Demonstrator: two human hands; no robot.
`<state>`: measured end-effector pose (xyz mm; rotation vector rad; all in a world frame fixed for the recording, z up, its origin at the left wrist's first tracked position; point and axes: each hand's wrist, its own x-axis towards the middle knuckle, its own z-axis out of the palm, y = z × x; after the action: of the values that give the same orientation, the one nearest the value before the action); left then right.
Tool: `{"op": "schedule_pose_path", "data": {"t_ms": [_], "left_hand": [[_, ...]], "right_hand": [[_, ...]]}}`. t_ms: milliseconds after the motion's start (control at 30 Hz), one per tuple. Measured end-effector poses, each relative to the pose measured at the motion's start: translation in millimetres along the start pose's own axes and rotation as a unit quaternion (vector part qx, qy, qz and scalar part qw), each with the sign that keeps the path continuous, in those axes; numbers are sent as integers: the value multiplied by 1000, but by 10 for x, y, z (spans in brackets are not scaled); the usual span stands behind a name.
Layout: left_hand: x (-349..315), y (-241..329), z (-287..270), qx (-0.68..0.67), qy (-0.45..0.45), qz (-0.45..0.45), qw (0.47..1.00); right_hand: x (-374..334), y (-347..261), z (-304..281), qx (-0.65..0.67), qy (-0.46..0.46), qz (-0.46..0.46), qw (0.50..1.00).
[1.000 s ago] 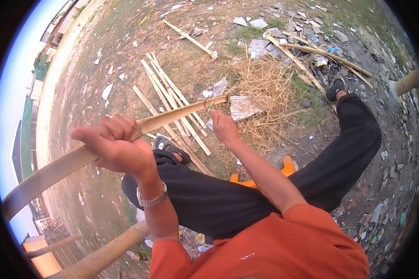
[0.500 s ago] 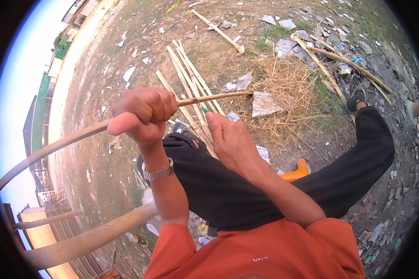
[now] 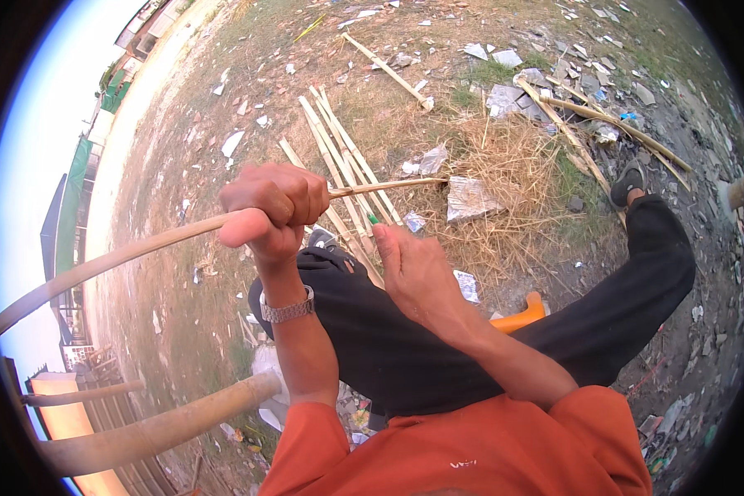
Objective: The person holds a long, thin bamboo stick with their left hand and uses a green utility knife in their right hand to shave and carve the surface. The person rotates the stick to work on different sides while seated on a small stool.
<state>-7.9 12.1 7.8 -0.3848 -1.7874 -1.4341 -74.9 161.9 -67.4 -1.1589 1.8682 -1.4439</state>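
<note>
Ground of dry grass and dirt spreads around a seated person, seen from above, with scattered rubble toward the upper right. At the lower left, a thick pole slants up toward the person's left side. Black trousers cover two legs spread wide, and a red shirt fills the bottom. Beyond the knees, between the legs, lies a heap of straw. A long strip, pale and bamboo-like, curves from the left edge through the left hand to a thin end near the straw. Several loose strips lie on the ground past the left knee, partly under that end as seen from here. A flat pale slab rests at the straw's near edge, just past the strip's tip. Something orange and curved shows behind the right forearm; the rest is hidden. The left hand is a fist, its grip wrapped firmly around the long strip. The right hand is lower, its grip narrow, thumb pressed on a green piece, mostly hidden, just below the strip. A metal watch circles the left wrist.
</note>
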Motion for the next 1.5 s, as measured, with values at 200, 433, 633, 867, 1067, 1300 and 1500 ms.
{"op": "schedule_pose_path", "data": {"t_ms": [200, 433, 633, 867, 1067, 1300, 1500], "left_hand": [[-6, 61, -49, 0, -12, 1, 1000], [-17, -6, -28, -7, -10, 3, 1000], [-50, -40, 24, -18, -4, 2, 1000], [-35, -66, 11, -36, -11, 19, 999], [-66, -52, -66, -25, -6, 16, 1000], [-88, -63, -101, -12, 4, 5, 1000], [-10, -61, -68, -17, -16, 10, 1000]], "right_hand": [[123, 270, 46, -26, -1, 38, 999], [185, 665, 144, -51, 20, 64, 996], [180, 738, 224, -18, 53, 39, 998], [161, 927, 259, -19, 52, 61, 997], [224, 1018, 254, -44, 50, 96, 993], [357, 1327, 220, -71, -7, 149, 986], [424, 1636, 264, -84, 43, 134, 986]]}}
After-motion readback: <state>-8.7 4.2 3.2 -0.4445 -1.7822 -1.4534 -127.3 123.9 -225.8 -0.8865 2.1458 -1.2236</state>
